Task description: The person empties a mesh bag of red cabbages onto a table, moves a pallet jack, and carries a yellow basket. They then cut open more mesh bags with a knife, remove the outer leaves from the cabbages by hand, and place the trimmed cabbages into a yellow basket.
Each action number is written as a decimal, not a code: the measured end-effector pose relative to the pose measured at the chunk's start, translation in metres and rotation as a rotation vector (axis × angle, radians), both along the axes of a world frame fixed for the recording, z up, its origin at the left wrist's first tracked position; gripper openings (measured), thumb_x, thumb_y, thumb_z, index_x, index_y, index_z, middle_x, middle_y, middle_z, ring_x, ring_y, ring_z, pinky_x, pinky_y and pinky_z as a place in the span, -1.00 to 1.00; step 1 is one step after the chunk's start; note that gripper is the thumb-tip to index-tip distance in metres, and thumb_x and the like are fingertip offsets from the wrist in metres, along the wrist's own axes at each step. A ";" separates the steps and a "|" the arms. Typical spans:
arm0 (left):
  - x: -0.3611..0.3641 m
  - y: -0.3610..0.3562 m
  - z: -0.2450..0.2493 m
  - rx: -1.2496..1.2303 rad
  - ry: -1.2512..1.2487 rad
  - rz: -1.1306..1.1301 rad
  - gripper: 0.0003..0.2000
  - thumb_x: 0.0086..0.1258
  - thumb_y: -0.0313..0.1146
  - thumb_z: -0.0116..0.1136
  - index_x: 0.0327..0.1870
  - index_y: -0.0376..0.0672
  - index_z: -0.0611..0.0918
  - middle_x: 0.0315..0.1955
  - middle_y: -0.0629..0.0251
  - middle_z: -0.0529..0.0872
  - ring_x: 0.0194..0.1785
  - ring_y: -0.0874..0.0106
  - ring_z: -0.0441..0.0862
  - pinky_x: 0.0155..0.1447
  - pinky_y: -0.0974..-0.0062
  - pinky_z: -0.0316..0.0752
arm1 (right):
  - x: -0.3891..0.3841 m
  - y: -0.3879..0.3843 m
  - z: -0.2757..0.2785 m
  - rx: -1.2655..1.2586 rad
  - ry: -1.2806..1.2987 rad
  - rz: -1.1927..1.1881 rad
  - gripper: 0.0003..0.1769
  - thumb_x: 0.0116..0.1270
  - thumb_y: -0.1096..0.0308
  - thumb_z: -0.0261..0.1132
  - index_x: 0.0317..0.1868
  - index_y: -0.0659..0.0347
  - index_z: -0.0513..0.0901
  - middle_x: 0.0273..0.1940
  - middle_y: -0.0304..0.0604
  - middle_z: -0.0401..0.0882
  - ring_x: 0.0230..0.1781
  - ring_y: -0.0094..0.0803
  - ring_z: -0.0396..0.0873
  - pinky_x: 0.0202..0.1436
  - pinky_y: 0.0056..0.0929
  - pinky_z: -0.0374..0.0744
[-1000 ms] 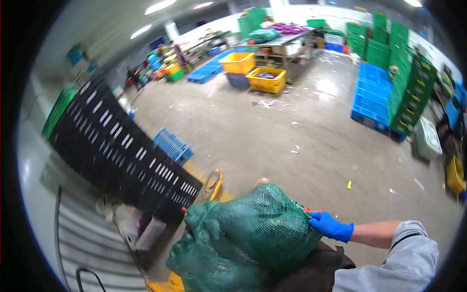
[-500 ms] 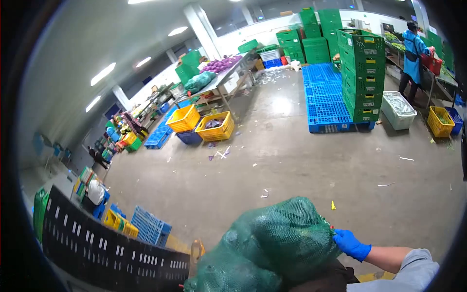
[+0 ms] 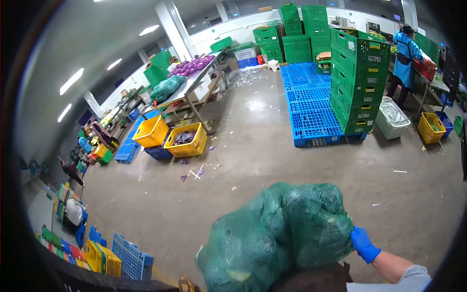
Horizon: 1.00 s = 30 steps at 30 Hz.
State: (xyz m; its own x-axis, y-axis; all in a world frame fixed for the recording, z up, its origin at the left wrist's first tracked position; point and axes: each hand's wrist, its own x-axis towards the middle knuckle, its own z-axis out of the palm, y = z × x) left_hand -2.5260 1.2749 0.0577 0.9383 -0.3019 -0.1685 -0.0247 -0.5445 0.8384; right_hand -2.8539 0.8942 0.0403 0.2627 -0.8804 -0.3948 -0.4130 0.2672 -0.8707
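Note:
A bulging green mesh bag (image 3: 277, 233) fills the lower middle of the view, close to my body. Pale, rounded lumps show faintly through the netting, but their kind is hard to make out. My right hand (image 3: 364, 245), in a blue glove, is closed on the bag's gathered right end. My left hand does not show; the bag or the frame's edge hides it.
Green crates (image 3: 359, 82) stand stacked on blue pallets (image 3: 314, 109) ahead. Yellow crates (image 3: 187, 141) stand near a table with purple vegetables (image 3: 192, 65). A person in blue (image 3: 406, 61) is at the right. A blue pallet (image 3: 131, 258) leans lower left. Scraps litter the floor.
The view has turned and moved forward, so the black slatted panel has mostly dropped out at lower left. The bag, still in my right hand, now sits slightly higher and further right in view.

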 end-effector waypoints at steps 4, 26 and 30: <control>0.086 -0.129 0.018 -0.418 0.274 -0.110 -0.64 0.40 -0.26 -0.27 -0.02 -0.29 0.54 -0.12 0.19 0.60 -0.09 0.35 0.54 0.03 0.38 0.44 | 0.040 -0.075 -0.033 -0.236 -0.086 -0.083 -0.70 0.20 0.36 -0.07 -0.34 0.33 0.59 -0.58 -0.22 0.49 -0.63 -0.52 0.42 -0.59 -0.43 0.42; 0.422 -0.655 -0.064 -0.299 0.193 -0.160 -0.69 0.34 -0.28 -0.16 -0.13 -0.28 0.58 -0.22 0.19 0.64 -0.19 0.42 0.55 -0.11 0.43 0.45 | 0.307 -0.559 -0.024 -0.220 0.062 -0.225 -0.72 0.19 0.40 -0.05 -0.31 0.39 0.56 -0.48 -0.22 0.53 -0.43 -0.47 0.44 -0.40 -0.34 0.45; 0.482 -0.799 -0.024 -0.218 -0.077 -0.268 -0.75 0.27 -0.37 -0.12 -0.40 -0.31 0.61 -0.51 0.23 0.65 -0.45 0.48 0.52 -0.36 0.43 0.39 | 0.355 -0.674 -0.076 -0.088 0.050 -0.223 -0.69 0.15 0.44 -0.05 -0.24 0.40 0.58 -0.48 -0.17 0.55 -0.47 -0.50 0.43 -0.39 -0.36 0.45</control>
